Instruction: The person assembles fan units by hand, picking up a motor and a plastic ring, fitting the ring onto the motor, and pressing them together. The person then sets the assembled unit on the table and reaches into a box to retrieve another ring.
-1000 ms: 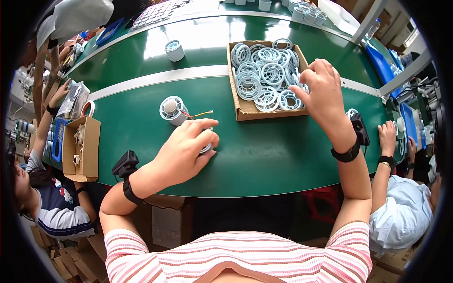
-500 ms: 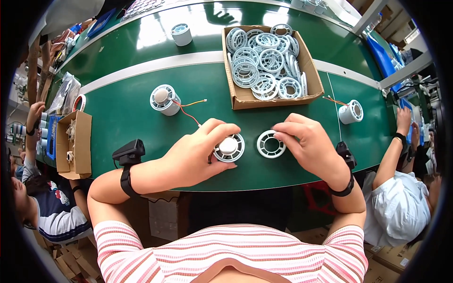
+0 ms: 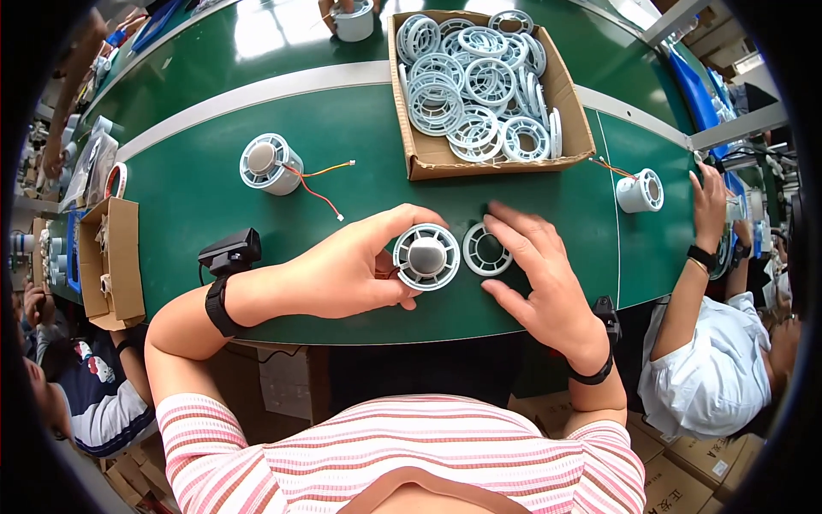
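Note:
My left hand (image 3: 347, 267) is closed around a pale blue-white cylindrical motor unit (image 3: 426, 258), its slotted round end with a domed metallic centre turned up. Just right of it, a flat pale slotted ring (image 3: 469, 250) lies on the green table. Over that ring's right side is my right hand (image 3: 546, 283), fingers spread and thumb apart, gripping nothing; whether the fingertips touch the ring I cannot tell. Farther left stands a similar unit (image 3: 271, 164) with red and yellow wires trailing to small white connectors.
A cardboard box (image 3: 497, 168) of pale rings stands beyond my hands. Another wired unit (image 3: 640, 191) is at the right, near a co-worker's hand (image 3: 708, 201). At the far side, a co-worker's fingers touch a cylinder (image 3: 354, 24). A smaller carton (image 3: 125, 257) sits at the left.
My right hand has loosened its pinch on the ring and spread its fingers. The unit in my left hand now faces up more fully. A co-worker's hand has reached the far cylinder.

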